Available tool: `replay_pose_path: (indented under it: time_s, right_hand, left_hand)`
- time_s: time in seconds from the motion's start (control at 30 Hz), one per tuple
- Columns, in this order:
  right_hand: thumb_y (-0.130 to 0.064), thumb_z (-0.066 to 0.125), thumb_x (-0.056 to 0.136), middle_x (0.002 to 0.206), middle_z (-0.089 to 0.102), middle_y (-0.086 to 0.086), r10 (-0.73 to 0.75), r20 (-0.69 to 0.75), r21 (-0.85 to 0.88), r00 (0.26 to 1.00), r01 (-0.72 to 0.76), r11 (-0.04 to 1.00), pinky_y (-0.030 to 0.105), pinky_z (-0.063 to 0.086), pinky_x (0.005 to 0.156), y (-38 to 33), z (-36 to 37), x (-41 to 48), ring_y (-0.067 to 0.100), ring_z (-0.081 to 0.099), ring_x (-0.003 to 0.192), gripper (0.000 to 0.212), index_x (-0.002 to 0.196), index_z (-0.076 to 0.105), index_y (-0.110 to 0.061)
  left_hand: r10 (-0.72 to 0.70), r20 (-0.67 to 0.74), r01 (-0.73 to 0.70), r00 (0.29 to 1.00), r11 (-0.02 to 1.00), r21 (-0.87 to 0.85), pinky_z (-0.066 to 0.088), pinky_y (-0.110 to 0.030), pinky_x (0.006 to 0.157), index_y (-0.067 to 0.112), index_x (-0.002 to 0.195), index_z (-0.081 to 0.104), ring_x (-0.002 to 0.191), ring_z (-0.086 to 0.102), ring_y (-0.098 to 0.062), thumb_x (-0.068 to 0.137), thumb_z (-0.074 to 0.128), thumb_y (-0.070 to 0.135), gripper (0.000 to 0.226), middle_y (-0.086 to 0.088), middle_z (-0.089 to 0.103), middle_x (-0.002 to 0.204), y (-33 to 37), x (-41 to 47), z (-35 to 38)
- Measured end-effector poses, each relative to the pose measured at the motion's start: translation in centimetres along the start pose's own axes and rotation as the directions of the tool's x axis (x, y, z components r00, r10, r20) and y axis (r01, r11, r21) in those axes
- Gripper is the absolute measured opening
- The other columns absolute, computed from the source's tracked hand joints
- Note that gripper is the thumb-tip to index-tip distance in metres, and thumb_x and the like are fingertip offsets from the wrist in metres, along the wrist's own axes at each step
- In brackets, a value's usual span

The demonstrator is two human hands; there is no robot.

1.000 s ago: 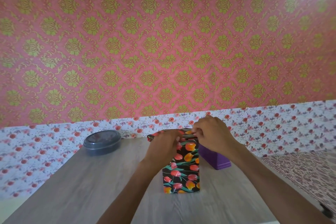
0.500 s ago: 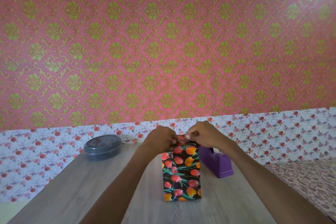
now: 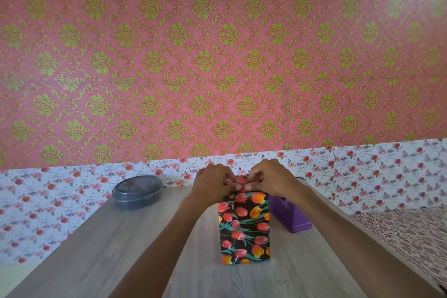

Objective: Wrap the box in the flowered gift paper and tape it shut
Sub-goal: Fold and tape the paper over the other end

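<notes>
Left hand [image 3: 212, 182] and right hand [image 3: 273, 178] are seen side by side at the top of the box [image 3: 244, 227], knuckles turned toward the camera. The fingers of both hands are curled, and a folded flap of the flowered gift paper [image 3: 242, 180] is pinched between them at the upper edge. The fingertips of the two hands nearly meet over the flap. Whether tape is held under the fingers cannot be told.

Surroundings, in order of size:
- The wall [image 3: 217, 68] behind is covered in pink paper with a green-gold damask pattern.
- Below it a band of white paper with small red flowers [image 3: 48, 201] is seen along the table's far edge and left side.
- The grey wood-grain table [image 3: 121, 237] is crossed by both forearms, which reach in from the near edge.
- A patterned cloth [image 3: 406, 232] is laid at the right.
- The box is stood upright on the table, directly under the hands and between the forearms. Its near face is covered in black paper printed with red and orange tulips.
- A round dark container with a lid [image 3: 136, 191] is placed at the far left corner, well apart from the box.
- A purple tape dispenser [image 3: 290, 215] is set just beside the box on its right, partly hidden by the right wrist.
</notes>
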State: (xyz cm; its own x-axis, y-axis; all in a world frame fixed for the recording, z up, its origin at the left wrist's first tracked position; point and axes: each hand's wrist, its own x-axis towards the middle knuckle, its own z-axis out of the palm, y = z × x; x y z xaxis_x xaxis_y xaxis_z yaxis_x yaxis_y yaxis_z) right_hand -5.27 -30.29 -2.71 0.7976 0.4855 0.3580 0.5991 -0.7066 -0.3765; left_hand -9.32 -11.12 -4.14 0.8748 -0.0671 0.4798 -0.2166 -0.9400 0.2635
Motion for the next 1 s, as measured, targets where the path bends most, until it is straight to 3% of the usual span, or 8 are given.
replay_pose_path:
  time_s: [0.13, 0.27, 0.37, 0.5, 0.6, 0.73, 0.9, 1.0]
  right_hand:
    - [-0.044, 0.081, 0.075, 0.144, 0.049, -0.002, 0.049, 0.111, -0.079, 0.993, -0.040, 0.996, 0.041, 0.040, 0.106, 0.0, -0.6, 0.9, 0.023, 0.046, 0.131, 0.060, 0.129, 0.061, -0.027]
    - [-0.041, 0.072, 0.086, 0.143, 0.048, 0.001, 0.088, 0.320, 0.009, 0.943, -0.096, 0.995, 0.034, 0.040, 0.103, 0.7, -0.8, 1.8, 0.023, 0.047, 0.129, 0.061, 0.140, 0.050, -0.021]
    - [-0.040, 0.066, 0.091, 0.130, 0.059, -0.001, 0.059, 0.285, 0.013, 0.957, -0.066, 0.998, 0.031, 0.044, 0.094, 1.0, -0.5, 1.6, 0.019, 0.055, 0.115, 0.047, 0.133, 0.058, -0.020]
    - [-0.034, 0.063, 0.092, 0.106, 0.073, 0.003, -0.034, 0.152, -0.037, 0.988, 0.040, 0.999, 0.042, 0.056, 0.077, 1.3, 0.1, 1.5, 0.022, 0.067, 0.085, 0.027, 0.117, 0.071, -0.024]
    - [-0.027, 0.066, 0.085, 0.097, 0.075, -0.007, -0.149, -0.007, -0.162, 0.989, 0.146, 0.976, 0.031, 0.056, 0.069, 0.7, 0.1, 1.4, 0.013, 0.068, 0.080, 0.018, 0.098, 0.078, -0.027]
    - [-0.018, 0.059, 0.091, 0.086, 0.074, 0.000, -0.203, -0.059, -0.314, 0.977, 0.175, 0.933, 0.021, 0.032, 0.050, 0.1, 0.2, 1.3, 0.016, 0.058, 0.066, 0.020, 0.097, 0.078, -0.023]
    - [-0.010, 0.051, 0.093, 0.079, 0.068, 0.004, -0.226, -0.040, -0.407, 0.973, 0.191, 0.893, 0.032, 0.048, 0.060, 0.1, 0.8, 1.2, 0.022, 0.061, 0.070, 0.020, 0.088, 0.070, -0.015]
    - [-0.003, 0.051, 0.089, 0.069, 0.058, 0.001, -0.245, -0.018, -0.507, 0.969, 0.202, 0.838, 0.031, 0.040, 0.058, -0.3, 0.8, 1.0, 0.021, 0.054, 0.065, 0.018, 0.077, 0.057, -0.015]
  left_hand:
    - [-0.073, 0.312, 0.069, 0.947, 0.997, 0.025, 0.024, -0.053, 0.115, 0.023, 0.147, 0.038, 0.141, 0.033, -0.027, 0.083, 0.064, 0.061, 0.078, -0.005, 0.037, 0.153, -0.9, 1.8, -0.4]
    - [-0.064, 0.542, 0.051, 0.838, 0.998, 0.038, 0.043, -0.042, 0.101, 0.016, 0.138, 0.045, 0.120, 0.053, -0.028, 0.090, 0.055, 0.059, 0.065, -0.008, 0.052, 0.135, -1.0, 3.2, -1.3]
    - [-0.008, 0.458, -0.078, 0.889, 0.983, 0.168, 0.044, -0.039, 0.092, 0.013, 0.126, 0.054, 0.105, 0.057, -0.030, 0.097, 0.050, 0.048, 0.047, -0.011, 0.061, 0.118, -0.6, 3.4, -1.1]
    - [0.142, 0.278, -0.232, 0.950, 0.917, 0.325, 0.036, -0.043, 0.103, 0.021, 0.138, 0.048, 0.118, 0.056, -0.027, 0.100, 0.049, 0.021, 0.038, -0.007, 0.061, 0.129, 0.5, 2.9, -0.6]
    - [0.239, 0.135, -0.274, 0.962, 0.858, 0.435, 0.044, -0.039, 0.090, 0.020, 0.123, 0.057, 0.106, 0.061, -0.026, 0.093, 0.058, 0.015, 0.031, -0.004, 0.062, 0.121, 1.1, 2.3, -0.5]
    - [0.226, -0.066, -0.205, 0.972, 0.949, 0.238, 0.041, -0.031, 0.068, 0.012, 0.099, 0.060, 0.088, 0.057, -0.024, 0.085, 0.058, 0.002, 0.017, -0.004, 0.060, 0.100, 1.8, 0.6, -0.6]
    - [0.178, 0.038, -0.181, 0.983, 0.979, 0.093, 0.054, -0.038, 0.076, 0.009, 0.106, 0.072, 0.084, 0.064, -0.024, 0.096, 0.048, 0.005, 0.027, -0.009, 0.069, 0.098, 1.5, -1.3, 0.3]
    - [0.197, 0.026, -0.198, 0.980, 0.979, 0.045, 0.052, -0.034, 0.076, 0.010, 0.114, 0.069, 0.087, 0.063, -0.023, 0.099, 0.043, 0.009, 0.030, -0.009, 0.068, 0.105, 1.1, -1.8, 0.8]
